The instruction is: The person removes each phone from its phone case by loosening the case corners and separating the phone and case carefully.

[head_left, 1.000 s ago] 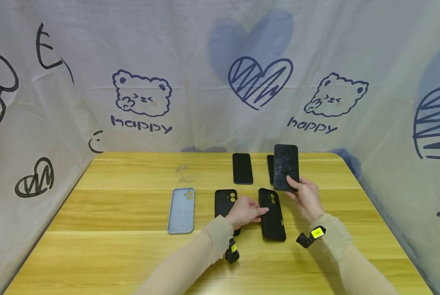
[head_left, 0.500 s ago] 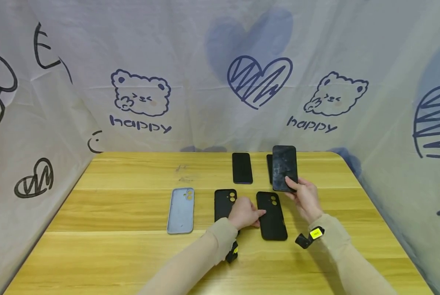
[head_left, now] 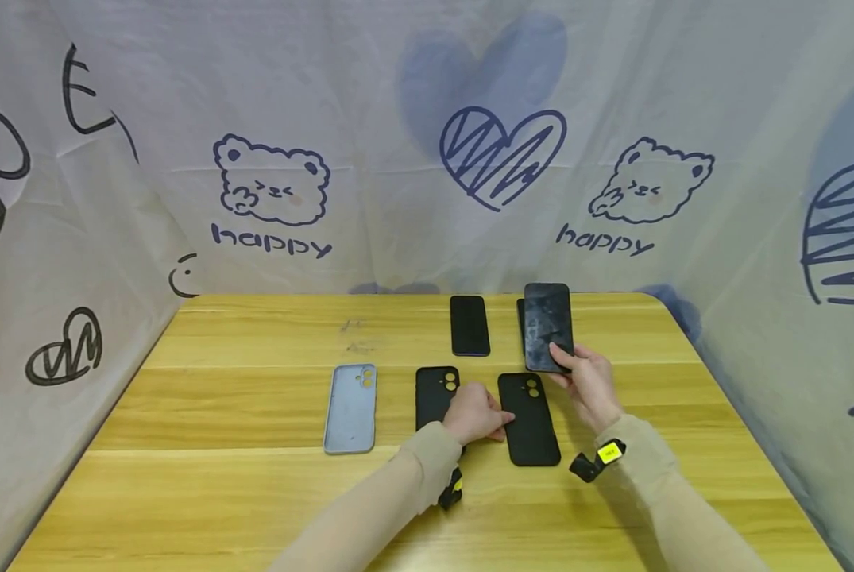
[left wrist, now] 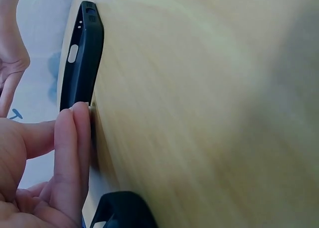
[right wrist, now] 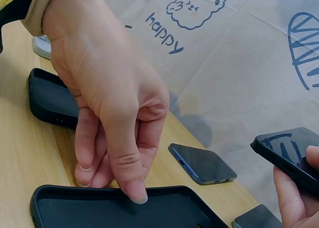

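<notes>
My left hand (head_left: 472, 413) pinches the left edge of a black phone case (head_left: 531, 427), which lies open side up on the table. Its thumb is over the rim on the inner side, and the other fingers are outside along the case wall (left wrist: 89, 58). A dark phone (head_left: 546, 322) with a smudged screen is gripped at its lower end by my right hand (head_left: 589, 385), thumb on the glass. That phone is tilted up behind the case. A second black case (head_left: 434, 389) lies partly hidden under my left hand and wrist.
To the left lies a light blue phone case (head_left: 350, 413), inner side up. Near the back edge rests a black phone (head_left: 469, 326); another phone (head_left: 521, 322) is mostly hidden behind the held one. A drawn-on white curtain (head_left: 384, 199) hangs behind the wooden table (head_left: 205, 397).
The pinched black case has gone from slightly tipped to flat, its lower end shifting right. My right hand has drifted a little left with the phone.
</notes>
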Demonstrator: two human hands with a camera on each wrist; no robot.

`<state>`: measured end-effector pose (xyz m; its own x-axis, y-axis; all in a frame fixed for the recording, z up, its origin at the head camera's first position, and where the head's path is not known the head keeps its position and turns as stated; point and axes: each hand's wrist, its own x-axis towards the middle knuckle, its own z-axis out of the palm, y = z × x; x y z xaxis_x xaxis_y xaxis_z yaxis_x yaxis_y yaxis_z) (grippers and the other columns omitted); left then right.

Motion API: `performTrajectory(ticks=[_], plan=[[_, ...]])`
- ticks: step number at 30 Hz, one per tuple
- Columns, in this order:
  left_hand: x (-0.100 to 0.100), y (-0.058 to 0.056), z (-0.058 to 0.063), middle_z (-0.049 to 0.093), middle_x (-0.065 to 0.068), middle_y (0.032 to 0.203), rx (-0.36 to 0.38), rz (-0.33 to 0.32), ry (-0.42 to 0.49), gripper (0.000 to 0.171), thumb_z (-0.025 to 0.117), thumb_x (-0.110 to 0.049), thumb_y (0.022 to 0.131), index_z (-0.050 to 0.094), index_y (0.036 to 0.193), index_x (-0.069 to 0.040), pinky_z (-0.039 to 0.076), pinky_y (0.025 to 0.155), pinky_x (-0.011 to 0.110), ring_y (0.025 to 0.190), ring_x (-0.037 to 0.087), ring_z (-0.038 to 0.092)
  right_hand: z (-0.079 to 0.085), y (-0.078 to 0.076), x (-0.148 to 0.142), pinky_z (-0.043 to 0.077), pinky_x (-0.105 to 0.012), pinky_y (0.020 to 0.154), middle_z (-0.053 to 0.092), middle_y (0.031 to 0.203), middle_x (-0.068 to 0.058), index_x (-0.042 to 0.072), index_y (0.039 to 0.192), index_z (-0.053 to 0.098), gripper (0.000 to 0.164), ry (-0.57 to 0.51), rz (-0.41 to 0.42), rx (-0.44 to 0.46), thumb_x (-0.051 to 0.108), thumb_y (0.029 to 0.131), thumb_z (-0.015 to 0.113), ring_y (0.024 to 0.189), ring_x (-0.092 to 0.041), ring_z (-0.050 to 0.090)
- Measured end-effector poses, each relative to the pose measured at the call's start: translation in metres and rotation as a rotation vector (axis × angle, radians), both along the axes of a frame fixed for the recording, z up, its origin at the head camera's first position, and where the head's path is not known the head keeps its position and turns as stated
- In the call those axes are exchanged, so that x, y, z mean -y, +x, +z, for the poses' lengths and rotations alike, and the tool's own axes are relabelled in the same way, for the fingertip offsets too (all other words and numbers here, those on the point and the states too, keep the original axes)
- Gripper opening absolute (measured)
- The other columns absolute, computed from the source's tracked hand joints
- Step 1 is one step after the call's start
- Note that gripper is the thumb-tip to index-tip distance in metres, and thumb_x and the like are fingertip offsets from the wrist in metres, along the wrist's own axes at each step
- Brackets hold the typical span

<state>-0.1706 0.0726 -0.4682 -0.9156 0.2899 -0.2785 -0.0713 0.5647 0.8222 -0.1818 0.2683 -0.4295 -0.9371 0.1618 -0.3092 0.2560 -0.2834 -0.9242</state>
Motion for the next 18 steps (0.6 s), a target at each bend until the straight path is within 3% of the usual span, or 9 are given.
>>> performTrajectory(ticks=[11,18], plan=[[-0.0074,-0.0017,-0.0008,0.07,0.004,0.057,-0.041,0.025,-0.062,0.028,0.078,-0.022,0.09,0.067,0.067,-0.01,0.05,0.05,0.021,0.051,0.012,0.068,0.0018,-0.0003,0.0018,0.059,-0.014,0.075,0.069,0.091,0.01,-0.003,0.149,0.041,0.055,-0.009,0.001,-0.002,0.016,0.102,0.061,0.081,-0.001,0.071],[-0.0058,0.0,0.0056,0.072,0.006,0.061,-0.046,0.009,-0.068,0.031,0.075,-0.024,0.093,0.07,0.068,-0.007,0.049,0.051,0.022,0.054,0.015,0.069,0.0023,0.0001,0.0042,0.059,-0.015,0.075,0.067,0.095,0.009,0.0,0.147,0.045,0.053,0.006,0.004,0.003,0.018,0.101,0.063,0.082,-0.001,0.07]])
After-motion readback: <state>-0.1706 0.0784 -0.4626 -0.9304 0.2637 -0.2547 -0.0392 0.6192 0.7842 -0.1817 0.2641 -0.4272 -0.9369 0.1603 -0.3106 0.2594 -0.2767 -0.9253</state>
